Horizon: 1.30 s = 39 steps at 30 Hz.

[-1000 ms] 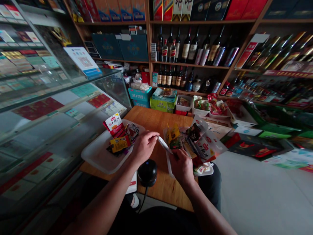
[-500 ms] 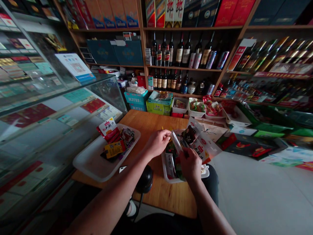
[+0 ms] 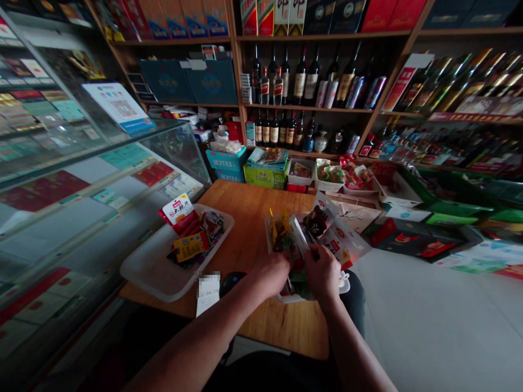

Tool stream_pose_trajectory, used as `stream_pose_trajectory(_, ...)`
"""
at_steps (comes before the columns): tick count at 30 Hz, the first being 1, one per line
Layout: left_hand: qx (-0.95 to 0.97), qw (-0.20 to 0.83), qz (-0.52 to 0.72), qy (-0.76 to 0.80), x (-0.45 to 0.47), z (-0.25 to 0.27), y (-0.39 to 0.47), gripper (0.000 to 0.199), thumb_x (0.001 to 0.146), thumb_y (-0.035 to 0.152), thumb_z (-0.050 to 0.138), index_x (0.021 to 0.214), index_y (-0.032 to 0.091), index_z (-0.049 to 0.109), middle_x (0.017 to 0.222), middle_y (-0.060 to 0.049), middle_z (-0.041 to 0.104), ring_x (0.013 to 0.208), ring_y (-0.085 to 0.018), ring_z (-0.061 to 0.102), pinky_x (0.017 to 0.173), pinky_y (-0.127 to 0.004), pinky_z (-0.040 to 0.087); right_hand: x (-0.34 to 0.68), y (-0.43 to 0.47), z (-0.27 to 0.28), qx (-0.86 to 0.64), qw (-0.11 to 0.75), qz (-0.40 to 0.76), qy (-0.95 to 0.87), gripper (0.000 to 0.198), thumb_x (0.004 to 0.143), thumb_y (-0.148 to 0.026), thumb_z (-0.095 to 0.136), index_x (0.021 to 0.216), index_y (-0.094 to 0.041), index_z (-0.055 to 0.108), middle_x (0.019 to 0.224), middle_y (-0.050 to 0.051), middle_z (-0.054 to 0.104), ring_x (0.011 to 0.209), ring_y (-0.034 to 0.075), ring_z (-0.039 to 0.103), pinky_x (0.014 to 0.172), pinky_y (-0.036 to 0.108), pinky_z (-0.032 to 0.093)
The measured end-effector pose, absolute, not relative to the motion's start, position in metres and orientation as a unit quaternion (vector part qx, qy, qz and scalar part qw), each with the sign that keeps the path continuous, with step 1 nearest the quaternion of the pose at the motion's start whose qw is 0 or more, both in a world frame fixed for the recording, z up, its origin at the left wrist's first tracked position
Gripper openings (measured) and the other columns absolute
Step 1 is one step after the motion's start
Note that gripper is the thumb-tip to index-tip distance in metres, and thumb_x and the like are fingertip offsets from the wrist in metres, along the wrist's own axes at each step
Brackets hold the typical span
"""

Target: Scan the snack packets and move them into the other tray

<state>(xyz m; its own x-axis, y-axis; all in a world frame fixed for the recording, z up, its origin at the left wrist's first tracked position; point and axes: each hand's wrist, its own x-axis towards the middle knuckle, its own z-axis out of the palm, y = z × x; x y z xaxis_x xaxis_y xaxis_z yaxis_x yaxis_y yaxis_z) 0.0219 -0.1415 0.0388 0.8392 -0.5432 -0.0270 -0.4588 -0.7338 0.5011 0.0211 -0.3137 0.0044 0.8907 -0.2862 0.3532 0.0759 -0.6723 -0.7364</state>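
My right hand pinches the lower end of a narrow pale packet, seen nearly edge-on, over the white basket on the right. My left hand dips low at the basket's near left; its fingers are blurred and mostly out of sight among the packets. A yellow packet lies at the basket's far left. Large clear-and-red snack bags stick up at its right side. On the left, a white plastic tray contains a red-and-white snack bag and a yellow packet.
Both containers rest on a wooden table. A white paper slip or phone and a dark rounded object sit near its front edge. A glass counter flanks the left. Behind are boxes and bottle shelves.
My left hand has come down from above the basket toward its near left side. My right hand keeps the pale packet in about the same place. More of the white object at the table front shows.
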Motion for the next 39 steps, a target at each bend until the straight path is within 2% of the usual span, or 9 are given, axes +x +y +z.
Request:
stream_pose_trajectory(4, 0.947, 0.193, -0.102, -0.238, 0.023, 0.040, -0.123, 0.026, 0.092, 0.010, 0.049, 0.106, 0.016, 0.070, 0.108, -0.016, 0.071, 0.097, -0.024, 0.070, 0.086, -0.031, 0.054, 0.016, -0.305, 0.006, -0.889, 0.404, -0.209, 0.058, 0.021, 0.087, -0.031, 0.057, 0.090, -0.019, 0.073, 0.086, 0.006, 0.072, 0.080, 0.022, 0.064, 0.077, 0.032, 0.045)
stream_pose_trajectory(14, 0.928, 0.281, -0.053, -0.237, 0.020, 0.034, -0.115, 0.031, 0.091, 0.005, 0.045, 0.109, 0.018, 0.068, 0.116, -0.012, 0.070, 0.105, -0.021, 0.067, 0.095, -0.032, 0.053, 0.015, -0.268, -0.001, -0.883, 0.428, -0.181, 0.058, 0.020, 0.088, -0.026, 0.056, 0.093, -0.017, 0.073, 0.084, 0.007, 0.072, 0.077, 0.020, 0.064, 0.075, 0.030, 0.045)
stream_pose_trajectory(21, 0.915, 0.325, 0.045, -0.237, 0.003, 0.046, -0.097, 0.030, 0.094, 0.011, 0.049, 0.116, 0.021, 0.068, 0.126, -0.010, 0.067, 0.117, -0.022, 0.065, 0.107, -0.037, 0.050, 0.006, -0.268, -0.006, -0.893, 0.408, -0.191, 0.000, 0.022, 0.090, -0.026, 0.055, 0.101, -0.015, 0.071, 0.096, 0.011, 0.071, 0.093, 0.023, 0.063, 0.086, 0.033, 0.046)
stream_pose_trajectory(26, 0.863, 0.474, 0.083, -0.156, -0.029, 0.062, -0.086, 0.037, 0.096, 0.031, 0.057, 0.132, 0.022, 0.061, 0.134, -0.011, 0.065, 0.127, -0.025, 0.059, 0.112, -0.044, 0.045, -0.022, -0.249, 0.033, -0.828, 0.535, -0.125, -0.110, 0.027, 0.095, -0.036, 0.050, 0.085, -0.018, 0.068, 0.084, 0.008, 0.066, 0.079, 0.019, 0.059, 0.078, 0.031, 0.047)
stream_pose_trajectory(29, 0.743, 0.654, -0.028, -0.141, -0.053, 0.073, -0.083, 0.041, 0.094, 0.049, 0.058, 0.121, 0.020, 0.068, 0.121, -0.013, 0.070, 0.112, -0.027, 0.067, 0.099, -0.042, 0.053, -0.049, -0.222, 0.049, -0.696, 0.691, 0.115, -0.157, 0.042, 0.094, -0.052, 0.047, 0.067, -0.021, 0.057, 0.062, 0.003, 0.056, 0.061, 0.017, 0.055, 0.061, 0.027, 0.047)
stream_pose_trajectory(30, 0.691, 0.704, -0.071, -0.147, -0.060, 0.075, -0.082, 0.042, 0.091, 0.052, 0.060, 0.113, 0.019, 0.071, 0.115, -0.013, 0.071, 0.105, -0.028, 0.068, 0.093, -0.041, 0.055, -0.058, -0.212, 0.050, -0.637, 0.742, 0.166, -0.125, 0.049, 0.094, -0.057, 0.040, 0.062, -0.023, 0.051, 0.052, 0.000, 0.046, 0.052, 0.016, 0.050, 0.053, 0.026, 0.044)
stream_pose_trajectory(32, 0.610, 0.770, -0.115, -0.145, -0.071, 0.078, -0.080, 0.036, 0.084, 0.051, 0.070, 0.097, 0.017, 0.072, 0.104, -0.012, 0.071, 0.096, -0.026, 0.068, 0.086, -0.039, 0.055, -0.073, -0.194, 0.044, -0.564, 0.790, 0.230, -0.066, 0.048, 0.093, -0.062, 0.039, 0.064, -0.024, 0.047, 0.051, -0.001, 0.043, 0.048, 0.016, 0.046, 0.046, 0.025, 0.042)
stream_pose_trajectory(35, 0.566, 0.813, -0.098, -0.092, -0.082, 0.075, -0.076, 0.020, 0.080, 0.035, 0.076, 0.078, 0.017, 0.067, 0.091, -0.008, 0.068, 0.092, -0.022, 0.065, 0.085, -0.036, 0.052, -0.087, -0.178, 0.029, -0.613, 0.768, 0.186, -0.003, 0.032, 0.091, -0.053, 0.049, 0.081, -0.024, 0.056, 0.071, 0.002, 0.055, 0.063, 0.017, 0.056, 0.054, 0.026, 0.050)
stream_pose_trajectory(39, 0.542, 0.835, -0.086, -0.041, -0.096, 0.062, -0.071, 0.023, 0.084, 0.030, 0.070, 0.069, 0.016, 0.059, 0.080, -0.006, 0.064, 0.086, -0.021, 0.063, 0.080, -0.036, 0.050, -0.096, -0.172, 0.016, -0.712, 0.681, 0.155, -0.075, 0.026, 0.095, -0.038, 0.045, 0.090, -0.022, 0.065, 0.092, 0.007, 0.063, 0.090, 0.021, 0.062, 0.078, 0.030, 0.056)
